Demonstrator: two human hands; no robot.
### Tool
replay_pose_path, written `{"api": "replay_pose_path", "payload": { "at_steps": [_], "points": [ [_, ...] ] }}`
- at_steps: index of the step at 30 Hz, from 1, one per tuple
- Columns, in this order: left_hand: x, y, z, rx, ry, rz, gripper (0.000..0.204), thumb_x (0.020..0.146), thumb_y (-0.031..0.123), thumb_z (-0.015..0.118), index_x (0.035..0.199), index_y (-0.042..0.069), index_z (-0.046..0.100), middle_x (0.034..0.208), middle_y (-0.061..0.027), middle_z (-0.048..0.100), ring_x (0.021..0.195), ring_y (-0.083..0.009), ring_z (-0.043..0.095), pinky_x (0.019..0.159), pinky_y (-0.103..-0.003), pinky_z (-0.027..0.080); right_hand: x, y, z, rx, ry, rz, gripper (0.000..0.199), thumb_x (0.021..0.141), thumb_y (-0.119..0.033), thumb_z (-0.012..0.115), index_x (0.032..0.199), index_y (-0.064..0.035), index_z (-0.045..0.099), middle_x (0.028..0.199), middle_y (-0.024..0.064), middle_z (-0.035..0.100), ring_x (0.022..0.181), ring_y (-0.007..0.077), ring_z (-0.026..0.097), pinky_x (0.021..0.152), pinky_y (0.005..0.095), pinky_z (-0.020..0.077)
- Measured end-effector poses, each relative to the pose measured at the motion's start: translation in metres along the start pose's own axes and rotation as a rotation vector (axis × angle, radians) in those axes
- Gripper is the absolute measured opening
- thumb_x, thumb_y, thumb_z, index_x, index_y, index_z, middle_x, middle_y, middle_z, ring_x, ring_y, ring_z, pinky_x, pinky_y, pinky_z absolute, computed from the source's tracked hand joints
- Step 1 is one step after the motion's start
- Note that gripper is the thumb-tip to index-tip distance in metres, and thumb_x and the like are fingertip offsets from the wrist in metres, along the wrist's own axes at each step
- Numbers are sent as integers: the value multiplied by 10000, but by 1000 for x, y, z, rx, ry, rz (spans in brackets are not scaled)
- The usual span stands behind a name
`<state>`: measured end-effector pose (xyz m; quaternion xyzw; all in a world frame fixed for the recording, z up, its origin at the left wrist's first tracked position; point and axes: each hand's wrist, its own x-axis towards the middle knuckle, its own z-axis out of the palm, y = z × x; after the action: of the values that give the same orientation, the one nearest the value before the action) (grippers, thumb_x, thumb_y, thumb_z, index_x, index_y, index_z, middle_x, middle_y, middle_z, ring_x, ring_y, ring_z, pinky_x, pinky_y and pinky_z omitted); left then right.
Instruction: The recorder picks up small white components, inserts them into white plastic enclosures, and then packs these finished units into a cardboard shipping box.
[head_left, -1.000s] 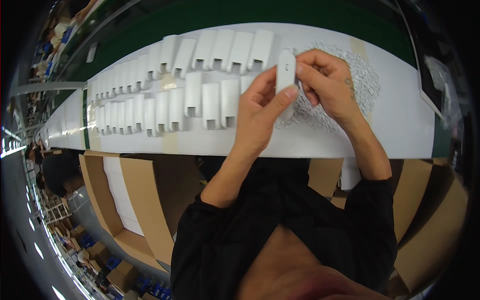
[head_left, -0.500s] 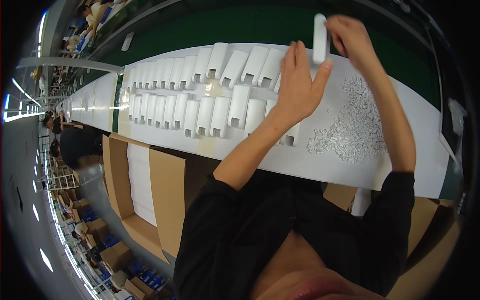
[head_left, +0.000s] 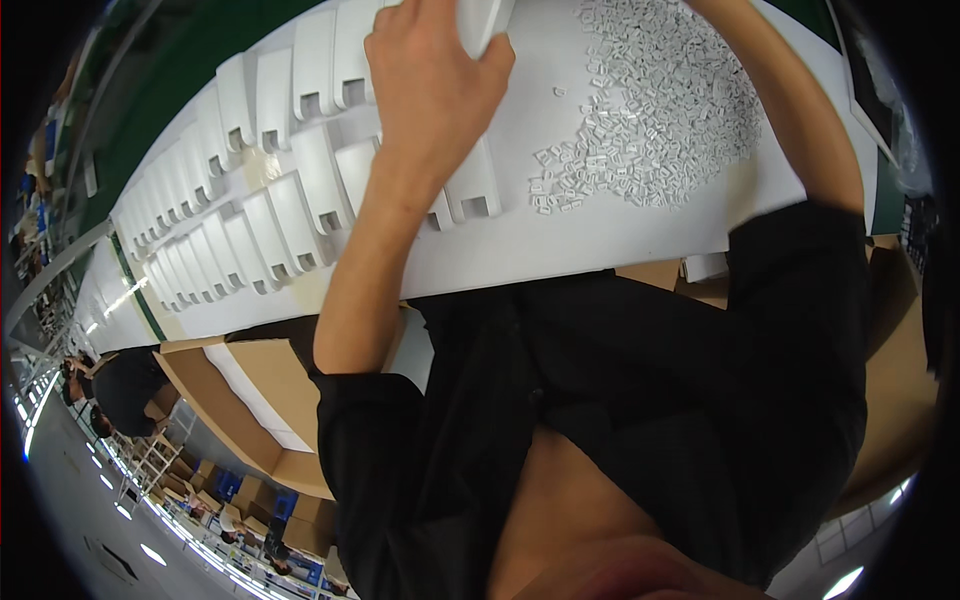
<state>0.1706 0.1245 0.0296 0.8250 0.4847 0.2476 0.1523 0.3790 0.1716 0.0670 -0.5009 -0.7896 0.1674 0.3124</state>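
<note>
White table (head_left: 640, 240); left hand (head_left: 432, 85) around upright white casing (head_left: 484, 22).

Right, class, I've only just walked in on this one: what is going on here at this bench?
A person in black sleeves leans over a white table. The left hand grips a white plastic part at the picture's top edge, above two rows of matching white plastic shells. The right forearm reaches past a heap of tiny white pieces; that hand is out of view. Open cardboard boxes stand below the table edge.
</note>
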Motion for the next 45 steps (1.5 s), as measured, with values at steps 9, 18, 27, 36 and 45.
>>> {"api": "replay_pose_path", "payload": {
  "at_steps": [9,18,27,36,45],
  "points": [
    [-30,-4,-42,-1022,389,-363,530,908,145,677,1371,-6,466,1315,-167,541,1142,-339,599,1064,-395,422,-116,-10,44,-147,-223,-268,144,888,-112,621,866,28,650,781,144,655,670,273,610,652,350,501],
    [-130,4,-75,-1421,448,-528,396,962,101,578,1324,-60,558,1094,-172,705,1056,-246,665,992,-309,461,-103,-61,50,-356,-326,-92,54,900,-87,689,885,-43,661,678,57,579,509,123,472,494,254,425],
    [-159,-2,-76,-1523,460,-540,364,982,175,567,1260,-59,546,1378,-286,487,1332,-454,480,1131,-456,379,-98,-27,49,102,-351,26,90,918,-117,662,931,-32,688,726,70,616,577,161,536,545,258,441],
    [-155,-14,-76,-1691,351,-504,397,994,160,554,1329,-41,481,1406,-297,451,1329,-459,476,1076,-407,435,-78,-9,50,-244,-499,-410,123,905,-122,618,868,-5,623,784,126,580,698,277,576,692,357,499],
    [-124,1,-49,-1863,214,-464,387,960,82,615,1316,-37,517,1155,-164,657,1115,-279,653,962,-333,500,-100,-60,50,173,-209,-42,124,946,-124,662,989,-32,731,704,38,637,517,91,523,460,189,393]
  ]
}}
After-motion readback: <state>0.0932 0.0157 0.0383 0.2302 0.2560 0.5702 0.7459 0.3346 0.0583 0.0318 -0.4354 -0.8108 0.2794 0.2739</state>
